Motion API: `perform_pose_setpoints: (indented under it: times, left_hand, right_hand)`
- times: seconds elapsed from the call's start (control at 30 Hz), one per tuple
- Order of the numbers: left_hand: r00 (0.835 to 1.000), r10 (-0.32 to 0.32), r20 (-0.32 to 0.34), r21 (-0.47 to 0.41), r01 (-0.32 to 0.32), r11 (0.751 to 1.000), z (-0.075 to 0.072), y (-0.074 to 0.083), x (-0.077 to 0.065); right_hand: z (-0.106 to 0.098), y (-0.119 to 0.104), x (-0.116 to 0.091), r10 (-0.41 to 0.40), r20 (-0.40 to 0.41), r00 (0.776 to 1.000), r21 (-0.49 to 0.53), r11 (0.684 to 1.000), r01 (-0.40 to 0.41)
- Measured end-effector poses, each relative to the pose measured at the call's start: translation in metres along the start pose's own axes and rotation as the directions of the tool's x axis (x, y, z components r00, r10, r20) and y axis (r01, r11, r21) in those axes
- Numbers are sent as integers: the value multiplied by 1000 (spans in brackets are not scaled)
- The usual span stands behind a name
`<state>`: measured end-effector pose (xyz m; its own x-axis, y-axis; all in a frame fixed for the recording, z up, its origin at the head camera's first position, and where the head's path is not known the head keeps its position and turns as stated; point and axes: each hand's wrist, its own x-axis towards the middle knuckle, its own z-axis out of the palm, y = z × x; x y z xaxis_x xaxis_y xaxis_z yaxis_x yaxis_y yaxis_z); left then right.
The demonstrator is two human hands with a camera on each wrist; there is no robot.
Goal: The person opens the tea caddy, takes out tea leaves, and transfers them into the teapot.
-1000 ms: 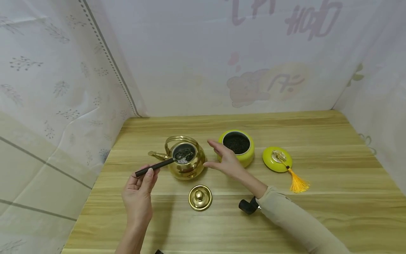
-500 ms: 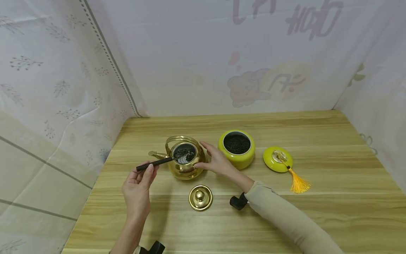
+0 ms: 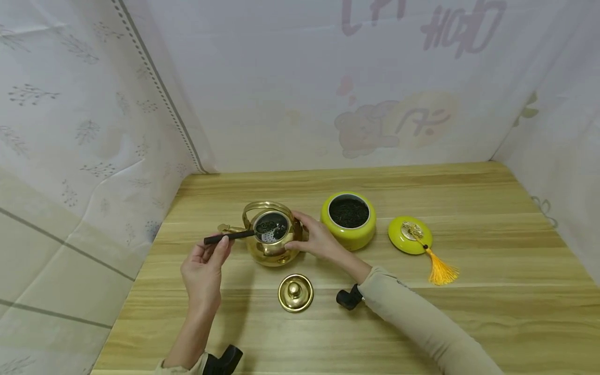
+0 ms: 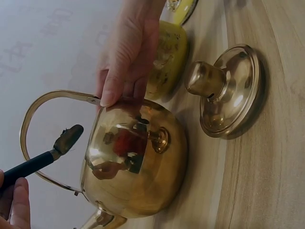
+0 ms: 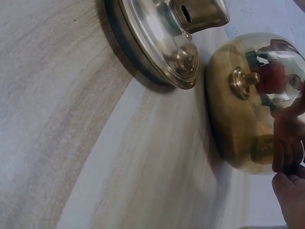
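My left hand (image 3: 203, 276) pinches the black handle of a spoon (image 3: 229, 237). The spoon's head carries dark leaves (image 4: 69, 138) and overlaps the open mouth of a gold teapot (image 3: 272, 256) in the head view. Inside that mouth, a perforated strainer shows with some dark leaves in it. My right hand (image 3: 323, 242) grips the teapot's right side, thumb in front and fingers round the back. The teapot stands on the table, its spout to the left and its arched handle (image 4: 28, 114) raised. Its gold lid (image 3: 295, 292) lies knob up in front.
Right of the teapot stands an open yellow jar (image 3: 358, 238) full of dark leaves, close behind my right hand. Farther right lies the yellow jar lid (image 3: 400, 238) with an orange tassel (image 3: 442, 268). A patterned cloth (image 3: 281, 94) hangs behind the wooden table (image 3: 487, 224).
My right hand has moved left from beside the jar and taken hold of the teapot. The spoon's handle end has risen slightly, its head staying over the teapot's mouth.
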<state>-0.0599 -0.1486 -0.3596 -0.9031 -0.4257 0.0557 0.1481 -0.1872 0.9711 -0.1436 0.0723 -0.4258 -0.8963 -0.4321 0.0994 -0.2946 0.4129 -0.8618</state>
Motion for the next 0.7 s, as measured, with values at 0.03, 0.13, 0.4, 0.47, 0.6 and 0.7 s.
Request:
perform_pose_setpoints:
  times: [0.03, 0.13, 0.4, 0.47, 0.6, 0.7]
  left_hand:
    - [1000, 5, -1, 2, -5, 1000, 1, 0, 1]
    - [1000, 28, 7, -14, -28, 1000, 3, -2, 3]
    - [996, 86, 9, 71, -86, 994, 9, -5, 11]
    - [994, 107, 14, 106, -108, 989, 11, -5, 13]
    - [987, 161, 25, 200, -163, 966, 14, -6, 16]
    - [978, 205, 40, 249, -209, 946, 16, -6, 17]
  right_hand:
    - [0, 0, 0, -3, 0, 1000, 3, 1000, 3]
    - [1, -1, 0, -7, -1, 1000, 9, 1000, 7]
    - [1, -2, -1, -7, -5, 1000, 12, 1000, 8]
    - [1, -2, -1, -11, -4, 1000, 12, 1000, 11]
    - [1, -1, -1, -12, -3, 1000, 13, 1000, 13]
    - [0, -1, -1, -12, -4, 1000, 11, 1000, 12]
